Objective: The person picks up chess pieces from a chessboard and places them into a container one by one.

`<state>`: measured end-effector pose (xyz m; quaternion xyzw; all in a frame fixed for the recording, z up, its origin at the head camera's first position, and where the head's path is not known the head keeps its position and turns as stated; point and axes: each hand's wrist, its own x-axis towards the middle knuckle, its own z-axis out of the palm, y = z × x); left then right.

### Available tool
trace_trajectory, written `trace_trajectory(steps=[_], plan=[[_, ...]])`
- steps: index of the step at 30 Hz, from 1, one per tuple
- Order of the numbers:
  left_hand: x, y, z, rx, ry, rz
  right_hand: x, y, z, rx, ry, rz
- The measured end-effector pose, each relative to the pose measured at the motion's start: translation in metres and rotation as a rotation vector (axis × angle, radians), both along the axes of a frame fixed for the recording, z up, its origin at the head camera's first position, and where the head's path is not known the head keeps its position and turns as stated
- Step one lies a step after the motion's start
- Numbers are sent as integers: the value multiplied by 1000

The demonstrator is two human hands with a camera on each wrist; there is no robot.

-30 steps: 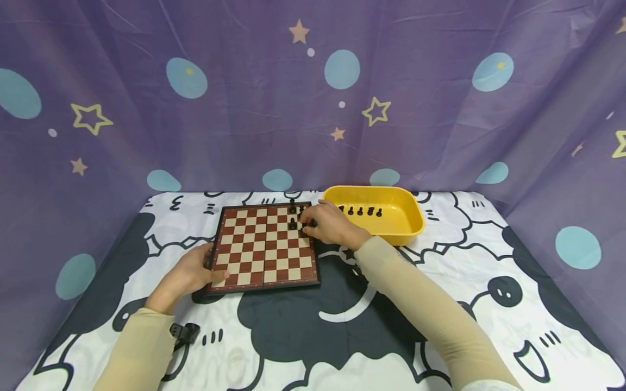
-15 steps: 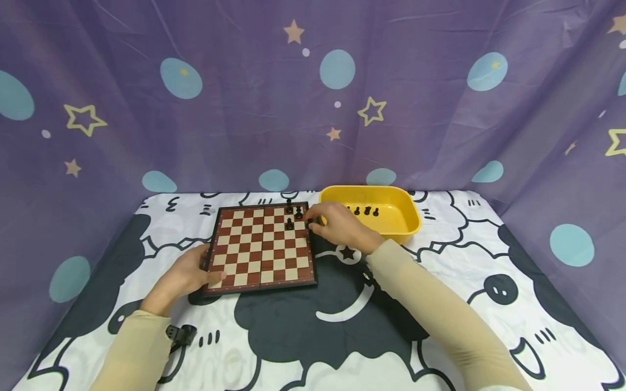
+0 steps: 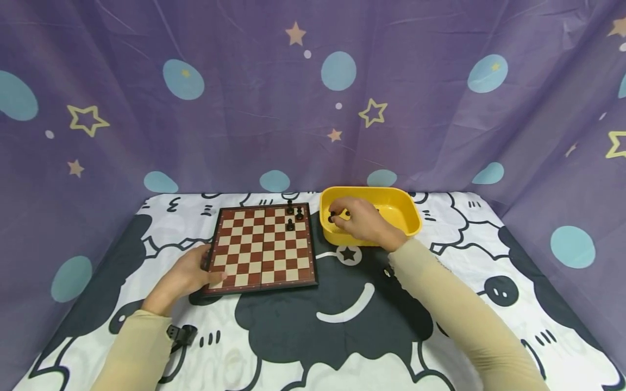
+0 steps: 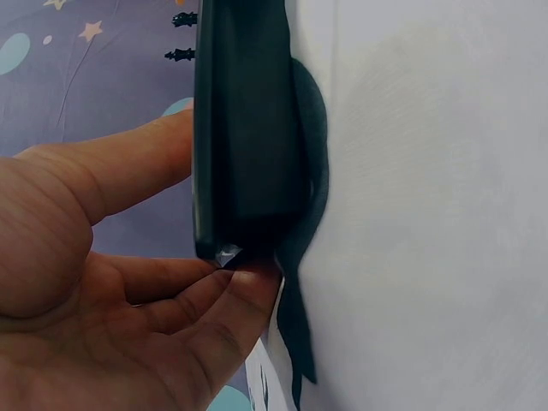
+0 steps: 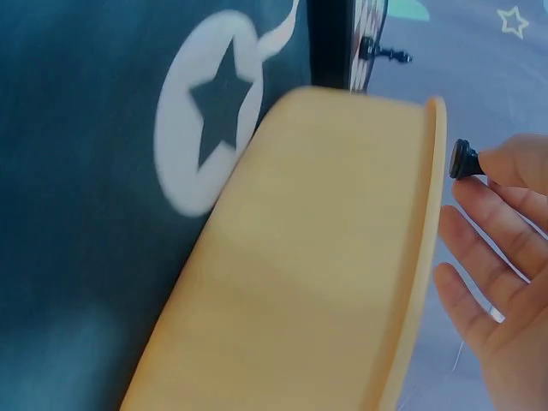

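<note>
My left hand (image 3: 188, 274) grips the near left corner of the chessboard (image 3: 239, 255), thumb on top and fingers at its underside, as the left wrist view shows. Three black chess pieces (image 3: 290, 225) stand near the board's far right corner. Over the left part of a yellow tub (image 3: 411, 228) is my right hand (image 3: 362, 220). Between thumb and index finger it pinches a black chess piece (image 5: 463, 159), whose round base points outward in the right wrist view; the other fingers are spread. Most pieces inside the tub are hidden behind this hand.
The tub stands just right of the board, near the table's back edge. A sheep-patterned cloth (image 3: 342, 347) covers the table. Behind it hangs a purple curtain (image 3: 244, 136). A small black device (image 3: 183, 334) sits at the left wrist.
My right hand has moved right, from the board's far right edge to over the tub, holding a black chess piece. My left hand keeps its grip on the board.
</note>
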<state>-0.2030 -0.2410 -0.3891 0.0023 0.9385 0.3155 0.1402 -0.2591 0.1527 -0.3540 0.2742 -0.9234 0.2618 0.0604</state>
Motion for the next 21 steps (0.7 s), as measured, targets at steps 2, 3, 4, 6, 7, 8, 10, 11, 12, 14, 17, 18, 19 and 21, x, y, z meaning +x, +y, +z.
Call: trace_trajectory(steps=[2, 3, 4, 6, 7, 8, 10, 11, 12, 14, 17, 18, 19, 21], plan=[[0, 0, 1, 2, 3, -3, -1, 7, 0, 1, 0, -18], [0, -1, 1, 4, 6, -7, -2, 10, 0, 2, 7, -24], [0, -1, 1, 8, 10, -11, -3, 13, -1, 3, 15, -26], [1, -1, 1, 11, 23, -22, -5, 18, -4, 5, 26, -33], [1, -1, 0, 10, 29, -26, -7, 21, -5, 7, 31, -36], [1, -1, 0, 11, 32, -29, -8, 23, -7, 4, 32, -36], [0, -1, 0, 10, 32, -29, -12, 27, -10, 0, 28, -39], [1, -2, 0, 8, 30, -26, -13, 29, -12, -3, 21, -42], [1, -2, 0, 8, 27, -23, -15, 30, -14, -7, 17, -42], [1, -1, -1, 11, 21, -17, -17, 33, -17, -14, 3, -46], [1, -1, -1, 15, 25, -16, -21, 36, -21, -16, -7, -56], [1, 0, -2, 16, 28, -17, -23, 36, -22, -14, -8, -60], [1, 0, -2, 16, 30, -17, -24, 36, -22, -14, -11, -64], [1, 0, -2, 15, 33, -17, -27, 37, -24, -14, -20, -73]])
